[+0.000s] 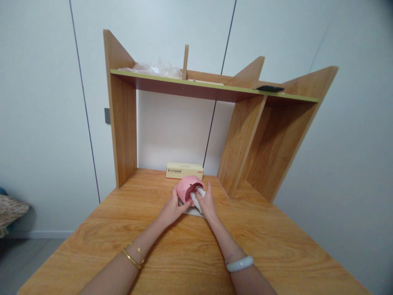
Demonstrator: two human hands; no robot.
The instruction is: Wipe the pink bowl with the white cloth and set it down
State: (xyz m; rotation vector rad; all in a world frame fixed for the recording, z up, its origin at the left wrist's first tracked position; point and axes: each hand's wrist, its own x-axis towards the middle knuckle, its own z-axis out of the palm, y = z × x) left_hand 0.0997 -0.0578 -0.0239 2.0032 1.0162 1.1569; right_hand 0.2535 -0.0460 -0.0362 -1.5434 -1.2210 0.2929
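A pink cup-like object (188, 186) lies tipped on its side on the wooden desk (276, 241), its dark opening facing me. My left hand (172, 208) grips it from the left side. My right hand (206, 202) is closed on a white cloth (196, 199) and presses it into the opening. Part of the cloth lies spread on the desk under both hands.
A long beige cardboard box (184, 170) lies just behind the pink object against the back wall. A wooden shelf unit (123, 131) stands on the desk; its top board carries a clear plastic bag (153, 68) and a flat black item (270, 88).
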